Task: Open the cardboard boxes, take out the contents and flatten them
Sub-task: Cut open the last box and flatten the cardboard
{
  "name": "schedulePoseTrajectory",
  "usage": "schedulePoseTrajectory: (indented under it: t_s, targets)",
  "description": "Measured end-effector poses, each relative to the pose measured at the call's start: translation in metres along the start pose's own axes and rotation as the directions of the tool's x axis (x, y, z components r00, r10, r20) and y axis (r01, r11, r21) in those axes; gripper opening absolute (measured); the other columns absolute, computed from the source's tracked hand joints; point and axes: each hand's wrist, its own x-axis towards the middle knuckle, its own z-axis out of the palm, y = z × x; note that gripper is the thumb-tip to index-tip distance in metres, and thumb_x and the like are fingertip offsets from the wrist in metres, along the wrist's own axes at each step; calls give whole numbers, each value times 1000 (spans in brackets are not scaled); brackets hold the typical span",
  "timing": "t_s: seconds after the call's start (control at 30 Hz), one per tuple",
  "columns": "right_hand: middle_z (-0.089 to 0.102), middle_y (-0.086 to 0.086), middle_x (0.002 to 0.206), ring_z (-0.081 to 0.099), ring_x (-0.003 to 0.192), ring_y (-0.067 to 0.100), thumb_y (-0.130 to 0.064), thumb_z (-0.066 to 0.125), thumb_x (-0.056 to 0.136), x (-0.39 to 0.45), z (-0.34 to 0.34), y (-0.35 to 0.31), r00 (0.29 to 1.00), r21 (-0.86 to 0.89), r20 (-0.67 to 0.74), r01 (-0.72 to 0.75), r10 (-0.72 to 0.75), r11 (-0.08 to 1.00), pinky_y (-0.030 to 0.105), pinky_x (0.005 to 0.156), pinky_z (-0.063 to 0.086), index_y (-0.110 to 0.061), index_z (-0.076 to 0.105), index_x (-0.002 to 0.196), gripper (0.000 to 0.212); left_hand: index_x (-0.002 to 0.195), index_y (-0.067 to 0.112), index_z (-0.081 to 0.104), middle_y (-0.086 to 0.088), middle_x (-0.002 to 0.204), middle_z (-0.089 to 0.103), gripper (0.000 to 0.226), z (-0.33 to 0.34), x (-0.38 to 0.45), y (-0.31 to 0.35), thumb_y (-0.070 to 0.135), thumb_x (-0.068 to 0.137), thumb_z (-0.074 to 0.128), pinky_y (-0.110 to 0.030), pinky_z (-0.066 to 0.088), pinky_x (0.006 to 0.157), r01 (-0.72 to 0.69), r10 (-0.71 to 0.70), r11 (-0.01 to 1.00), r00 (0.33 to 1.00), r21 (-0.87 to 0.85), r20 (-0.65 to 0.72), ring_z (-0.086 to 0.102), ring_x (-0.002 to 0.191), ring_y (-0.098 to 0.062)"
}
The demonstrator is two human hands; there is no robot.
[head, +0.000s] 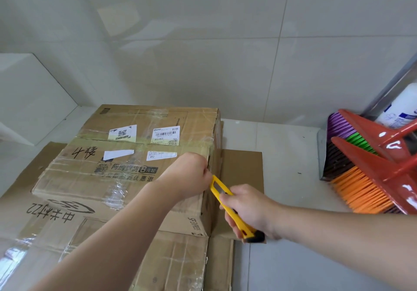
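Resting on flattened cardboard sheets (180, 261) on the floor near the tiled wall, the taped cardboard box (126, 155) stays sealed, contents hidden. At its right edge the left hand (189, 173) curls its fingers over the top flap; the right hand (248, 209) grips a yellow utility knife (225, 202), blade tip hidden. Broom bristles (361, 191) lie by the right wall

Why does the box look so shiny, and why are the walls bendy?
Head view: the clear tape on the box bounces back the light as white glare, as do the red brooms; the wide-angle lens curves the wall tile lines near the edges; the left hand and the near cardboard look slightly blurred.
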Motion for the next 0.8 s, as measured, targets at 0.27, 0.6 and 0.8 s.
schedulePoseTrajectory:
  t_s: [0.27, 0.6, 0.8]
  targets:
    - [51, 9, 58, 45, 38, 19, -26, 44, 101, -5, -7, -1, 1000, -20, 23, -7, 8, 1000, 21, 41, 40, -4, 52, 88, 27, 57, 11, 41, -4, 59, 42, 32, -4, 1, 1, 18, 87, 48, -26, 32, 46, 6, -6, 1000, 999, 5, 32, 36, 51, -18]
    - [54, 8, 62, 49, 45, 17, -27, 45, 100, -27, -15, 16, 967, -194, 238, -49, 96, 980, 24, 45, 45, -4, 50, 87, 27, 58, 10, 38, -4, 58, 37, 29, 0, 2, -2, 16, 85, 46, -23, 29, 44, 17, -17, 1000, 1000, -2, 13, 33, 48, -18]
    - [54, 10, 60, 48, 43, 18, -27, 47, 99, -27, -29, 15, 967, -156, 219, -100, 133, 983, 24, 43, 43, -2, 54, 85, 29, 55, 14, 38, -2, 57, 39, 33, 3, -2, -5, 20, 87, 46, -25, 33, 46, -2, 2, 1000, 1000, -18, 6, 36, 50, -17]
